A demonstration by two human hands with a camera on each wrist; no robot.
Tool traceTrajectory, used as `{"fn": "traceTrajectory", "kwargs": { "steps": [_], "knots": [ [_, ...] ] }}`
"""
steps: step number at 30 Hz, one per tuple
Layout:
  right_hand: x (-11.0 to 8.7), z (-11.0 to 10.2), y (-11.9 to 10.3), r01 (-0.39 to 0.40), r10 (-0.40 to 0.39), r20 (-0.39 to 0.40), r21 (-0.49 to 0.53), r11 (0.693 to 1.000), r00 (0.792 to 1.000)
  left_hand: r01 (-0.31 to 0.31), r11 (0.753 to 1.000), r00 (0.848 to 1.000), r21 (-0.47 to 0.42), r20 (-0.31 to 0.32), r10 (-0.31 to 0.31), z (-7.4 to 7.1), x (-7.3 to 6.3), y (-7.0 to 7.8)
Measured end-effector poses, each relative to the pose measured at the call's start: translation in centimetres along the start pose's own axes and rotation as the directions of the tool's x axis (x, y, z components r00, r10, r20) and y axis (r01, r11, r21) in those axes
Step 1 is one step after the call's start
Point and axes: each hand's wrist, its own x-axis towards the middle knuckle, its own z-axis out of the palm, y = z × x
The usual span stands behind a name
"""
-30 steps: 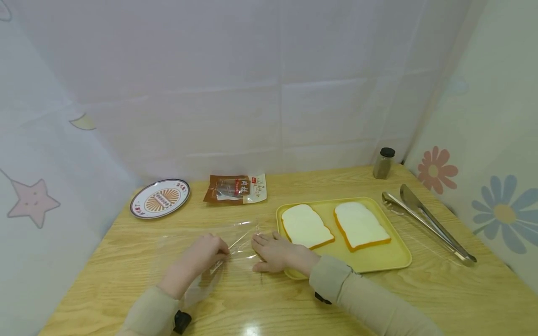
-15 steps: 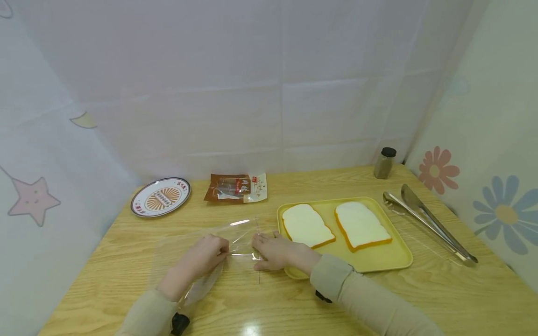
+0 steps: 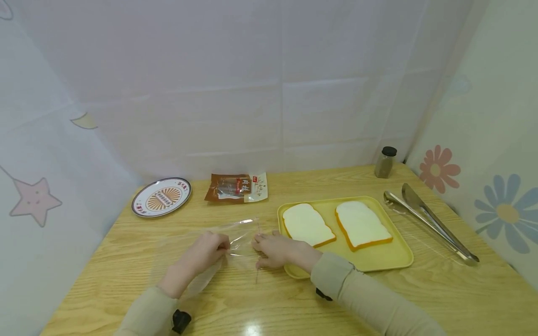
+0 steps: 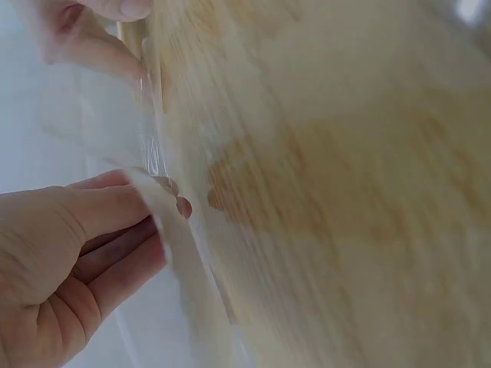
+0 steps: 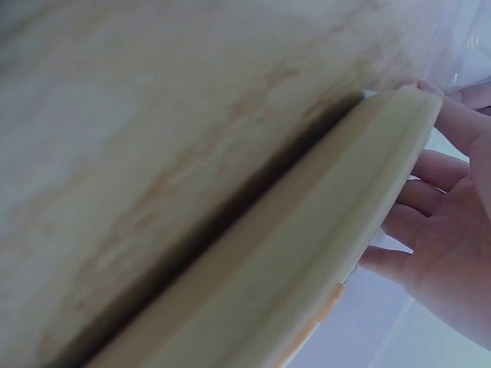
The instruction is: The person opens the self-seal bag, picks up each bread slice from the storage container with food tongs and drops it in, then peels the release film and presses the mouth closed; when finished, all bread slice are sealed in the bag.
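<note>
A clear plastic bag (image 3: 241, 235) lies on the wooden table, wrinkled and shiny between my hands. My left hand (image 3: 201, 253) pinches its film between thumb and fingers. In the left wrist view, the curled fingers (image 4: 126, 253) hold a thin edge of the film, raised off the tabletop. My right hand (image 3: 275, 250) rests with spread fingers on the right end of the bag, close to the left rim of a yellow tray (image 3: 397, 261). The right wrist view shows that hand (image 5: 453, 238) partly behind the tray's edge.
Two bread slices (image 3: 307, 226) lie on the tray. Metal tongs (image 3: 433, 224) lie to its right, with a black-capped jar (image 3: 384, 163) behind. A patterned plate (image 3: 161, 198) and a brown food packet (image 3: 236, 188) sit along the back wall.
The film between the hands has shifted slightly and its glare has changed. Both hands stay almost in the same place.
</note>
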Motion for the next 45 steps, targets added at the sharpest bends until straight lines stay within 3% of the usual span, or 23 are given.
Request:
{"fn": "traceTrajectory", "kwargs": {
  "steps": [6, 13, 18, 22, 29, 39, 45],
  "knots": [
    [0.1, 0.0, 0.1, -0.003, 0.002, 0.008, 0.031, 1.000, 1.000, 0.013, 1.000, 1.000, -0.018, -0.029, -0.013, 0.0, 0.0, -0.3],
    [0.3, 0.2, 0.1, -0.007, 0.008, -0.013, 0.065, 0.998, 1.000, -0.041, 0.998, 0.999, 0.044, -0.007, 0.041, -0.2, -0.1, -0.4],
    [0.6, 0.6, -0.1, -0.014, 0.017, -0.051, 0.045, 0.999, 0.999, -0.062, 0.998, 0.998, 0.031, -0.002, 0.062, -0.1, -0.1, -0.5],
    [0.7, 0.6, -0.4, -0.011, 0.012, -0.066, 0.014, 1.000, 0.998, -0.045, 0.999, 0.999, 0.005, 0.002, 0.045, 0.0, 0.1, -0.4],
    [0.8, 0.4, -0.9, -0.041, 0.042, -0.012, 0.077, 0.996, 0.999, 0.010, 0.997, 0.999, -0.073, 0.043, -0.007, -0.2, 0.1, -0.7],
    [1.0, 0.5, -1.3, -0.088, 0.087, 0.027, 0.020, 0.996, 0.996, -0.049, 0.999, 0.999, -0.023, 0.020, 0.049, -0.4, 0.1, -0.9],
    [0.9, 0.5, -1.7, -0.102, 0.101, 0.048, 0.021, 0.995, 0.994, -0.022, 0.996, 1.000, -0.087, 0.020, 0.024, -0.2, 0.3, -1.1]
  ]
}}
